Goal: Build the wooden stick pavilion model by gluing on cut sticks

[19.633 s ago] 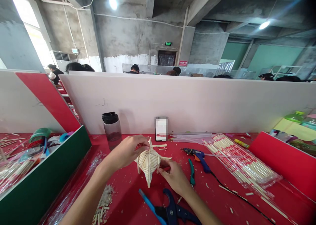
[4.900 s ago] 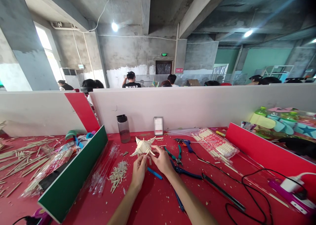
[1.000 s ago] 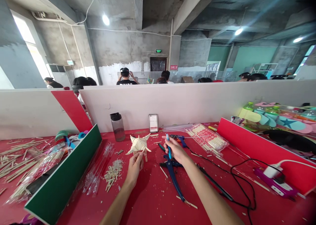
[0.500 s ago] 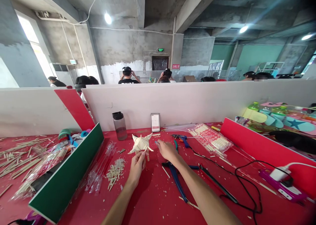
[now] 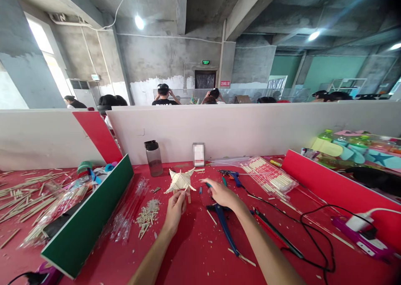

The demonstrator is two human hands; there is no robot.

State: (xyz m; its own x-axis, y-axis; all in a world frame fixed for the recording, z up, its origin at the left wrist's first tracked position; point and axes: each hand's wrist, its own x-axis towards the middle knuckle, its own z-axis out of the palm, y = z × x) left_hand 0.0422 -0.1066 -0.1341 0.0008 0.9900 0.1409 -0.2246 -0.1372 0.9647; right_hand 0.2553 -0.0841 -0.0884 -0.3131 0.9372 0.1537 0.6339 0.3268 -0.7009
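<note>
A small pavilion-like model made of pale wooden sticks (image 5: 181, 180), with a pointed, flared roof, is held up by my left hand (image 5: 176, 205), whose thumb and fingers pinch its lower near edge. Right of the model my right hand (image 5: 222, 192) hovers over the red table, fingers stretched to the left with nothing seen in them. Below its fingertips lies a small blue piece (image 5: 201, 190), too small to name. Blue-handled cutters (image 5: 226, 228) lie under my right wrist, partly covered. Behind that hand rests a blue glue gun (image 5: 234, 177) with a cord.
A water bottle (image 5: 153, 160) and a phone-like upright screen (image 5: 199, 155) stand by the white partition (image 5: 244, 128). Stick offcuts (image 5: 148, 218) lie left; packed sticks (image 5: 271, 176) lie right. A green board (image 5: 90, 218), a red board (image 5: 338, 185) and a purple power strip (image 5: 363, 237) flank the space.
My right hand has moved right, away from the model, and its fingers have loosened. The blue piece at its fingertips now lies on the table. My left hand keeps its hold.
</note>
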